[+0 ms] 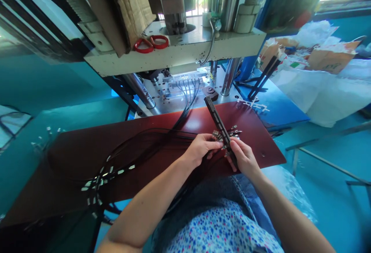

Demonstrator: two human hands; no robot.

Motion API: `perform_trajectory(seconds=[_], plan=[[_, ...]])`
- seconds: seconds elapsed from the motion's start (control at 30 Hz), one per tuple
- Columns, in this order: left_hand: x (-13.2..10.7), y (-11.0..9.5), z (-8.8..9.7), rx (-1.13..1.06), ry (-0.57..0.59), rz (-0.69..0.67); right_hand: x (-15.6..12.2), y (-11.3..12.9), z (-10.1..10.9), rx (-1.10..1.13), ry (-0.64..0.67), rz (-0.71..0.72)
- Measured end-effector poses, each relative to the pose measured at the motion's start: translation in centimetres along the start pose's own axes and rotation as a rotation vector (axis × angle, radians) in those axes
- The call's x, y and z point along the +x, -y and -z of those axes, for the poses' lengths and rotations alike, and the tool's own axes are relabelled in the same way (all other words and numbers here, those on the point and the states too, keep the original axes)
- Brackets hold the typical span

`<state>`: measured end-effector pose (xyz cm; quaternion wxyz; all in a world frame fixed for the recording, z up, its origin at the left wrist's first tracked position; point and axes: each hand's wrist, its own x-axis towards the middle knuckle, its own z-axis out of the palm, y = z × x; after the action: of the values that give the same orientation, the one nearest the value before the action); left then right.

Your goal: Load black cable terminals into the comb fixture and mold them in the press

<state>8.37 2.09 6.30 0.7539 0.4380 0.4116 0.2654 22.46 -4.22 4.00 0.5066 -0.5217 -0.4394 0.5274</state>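
Note:
My right hand (245,159) grips the lower end of a long dark slotted bar (216,117), which lies at a slant above the reddish-brown board (255,129). Close against the bar's left side, my left hand (199,148) pinches a cable end with a small metal connector (216,134). More metal connectors (235,132) stick out to the right of the bar. Black cables (162,131) run leftwards from my left hand across the board. The fingertips partly hide how the connector meets the bar.
A press with a cream plate (179,50) stands ahead; red-handled scissors (151,44) lie on it. Several cables lead into a clear-looking mould (187,86) below. Black bars (262,79) and white plastic pieces (253,105) are at right, near bags (333,90). White-tagged cables (100,179) lie left.

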Motion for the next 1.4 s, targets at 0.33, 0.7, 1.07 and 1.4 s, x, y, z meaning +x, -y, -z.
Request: perform_trajectory(seconds=[0.33,0.7,1.07,1.4], plan=[[-1.1,0.1,0.7,-0.094,-0.016,-0.001,0.0,0.0,0.0,-0.01,-0.024,-0.012],[-0.7,-0.6,-1.1,0.033,-0.121,-0.048,0.0,-0.1,0.0,0.009,0.001,0.005],[-0.5,-0.7,-0.9,0.062,-0.116,-0.054,0.2,0.0,0.1,-0.005,0.007,-0.011],[-0.3,0.2,-0.1,0.147,-0.105,-0.266,0.5,-0.1,0.2,-0.155,0.063,0.044]])
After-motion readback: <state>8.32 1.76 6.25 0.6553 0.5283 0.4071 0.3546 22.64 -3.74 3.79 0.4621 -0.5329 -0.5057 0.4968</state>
